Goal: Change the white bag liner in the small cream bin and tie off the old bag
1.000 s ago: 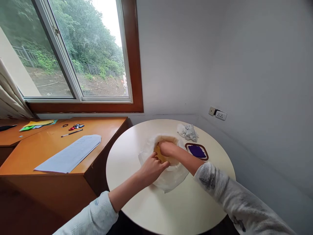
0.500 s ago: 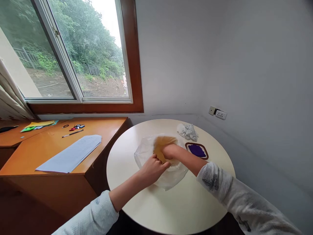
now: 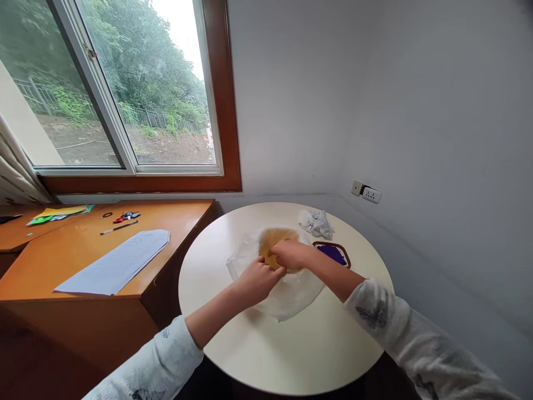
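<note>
A round, hollow thing with a yellowish-brown inside point(image 3: 268, 238) stands on the table, with a clear plastic bag point(image 3: 287, 297) spread around its rim; its exact kind I cannot make out. My left hand point(image 3: 259, 279) is closed on the near edge, gripping the bag there. Over the opening, my right hand point(image 3: 291, 253) dips in from the right with its fingers bent together. Whatever those fingers hold, if anything, is hidden. The two hands are close together, left below right.
The round cream table point(image 3: 291, 355) also bears a crumpled white plastic bag point(image 3: 317, 224) and a brown-rimmed tray point(image 3: 348, 256) with a purple piece point(image 3: 332, 254) in it. A wooden desk point(image 3: 183, 219) at left holds paper sheets point(image 3: 116, 261), a pen point(image 3: 119, 227) and keys point(image 3: 126, 217).
My right hand has lifted slightly out of the opening, so more of its fingers shows. The left hand keeps its hold on the near edge. The whole view has shifted a little.
</note>
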Demonstrator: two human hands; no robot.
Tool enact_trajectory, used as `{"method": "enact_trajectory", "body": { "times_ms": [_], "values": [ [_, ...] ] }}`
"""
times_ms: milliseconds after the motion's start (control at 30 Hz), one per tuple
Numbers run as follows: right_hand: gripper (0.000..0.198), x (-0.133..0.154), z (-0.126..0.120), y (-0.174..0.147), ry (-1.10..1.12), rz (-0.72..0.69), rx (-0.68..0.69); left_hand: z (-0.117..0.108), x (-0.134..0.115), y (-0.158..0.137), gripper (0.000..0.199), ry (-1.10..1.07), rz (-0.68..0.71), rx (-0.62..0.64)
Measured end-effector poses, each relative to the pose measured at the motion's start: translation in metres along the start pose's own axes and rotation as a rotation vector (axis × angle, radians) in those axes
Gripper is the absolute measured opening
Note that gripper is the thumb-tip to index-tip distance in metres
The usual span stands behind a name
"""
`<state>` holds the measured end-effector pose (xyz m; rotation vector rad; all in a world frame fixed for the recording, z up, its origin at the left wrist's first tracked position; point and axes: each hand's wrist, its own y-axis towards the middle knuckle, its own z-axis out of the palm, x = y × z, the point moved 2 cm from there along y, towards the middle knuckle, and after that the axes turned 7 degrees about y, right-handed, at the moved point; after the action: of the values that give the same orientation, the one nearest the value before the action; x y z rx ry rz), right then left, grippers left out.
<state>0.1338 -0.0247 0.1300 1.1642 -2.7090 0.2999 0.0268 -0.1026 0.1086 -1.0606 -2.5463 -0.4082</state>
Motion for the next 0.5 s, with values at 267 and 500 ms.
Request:
{"method": "enact_trajectory", "body": {
  "times_ms": [267, 500],
  "values": [
    [0.034, -0.057, -0.016, -0.022, 0.708, -0.031, -0.82, 0.0, 0.029, 0.01, 0.011, -0.212, -0.106, -0.09],
    [0.053, -0.097, 0.053, 0.007, 1.442, 0.126, -1.03, 0.028, 0.038, 0.005, 0.075, -0.79, -0.535, -0.532]
  ]
}}
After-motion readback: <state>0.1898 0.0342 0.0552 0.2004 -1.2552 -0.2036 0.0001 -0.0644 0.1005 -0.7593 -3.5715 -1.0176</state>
